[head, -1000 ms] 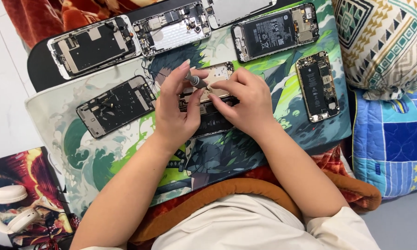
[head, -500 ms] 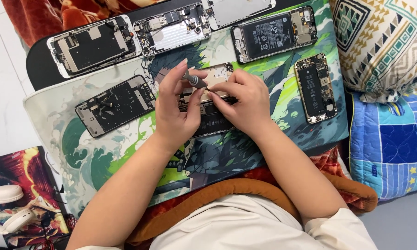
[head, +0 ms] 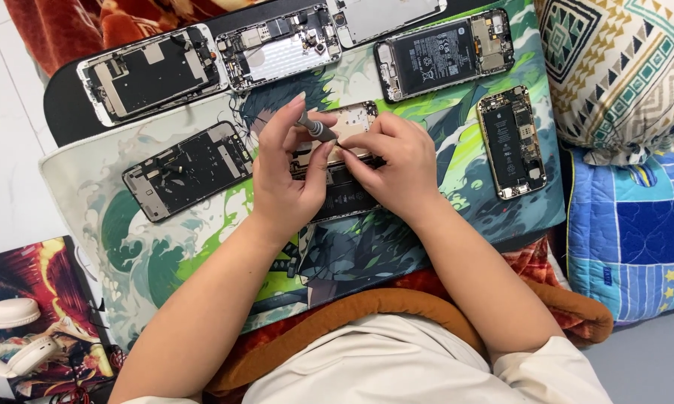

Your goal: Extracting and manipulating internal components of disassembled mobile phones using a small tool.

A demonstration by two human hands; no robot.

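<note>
Over the opened phone (head: 335,161), left hand (head: 286,173) and right hand (head: 391,166) pinch a screwdriver (head: 316,129), seemingly together.

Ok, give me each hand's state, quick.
Left hand: closed on a small grey screwdriver.
Right hand: fingers curled, resting on the opened phone; a grip cannot be told.

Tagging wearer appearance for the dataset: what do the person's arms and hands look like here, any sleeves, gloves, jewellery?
Both forearms are bare from wrist to above the elbow. The left hand and right hand wear no gloves; no rings, watch or bracelet show. Nails look short and unpainted. A short cream sleeve edges the right upper arm, matching the cream top. The left upper arm leaves the frame.
</note>
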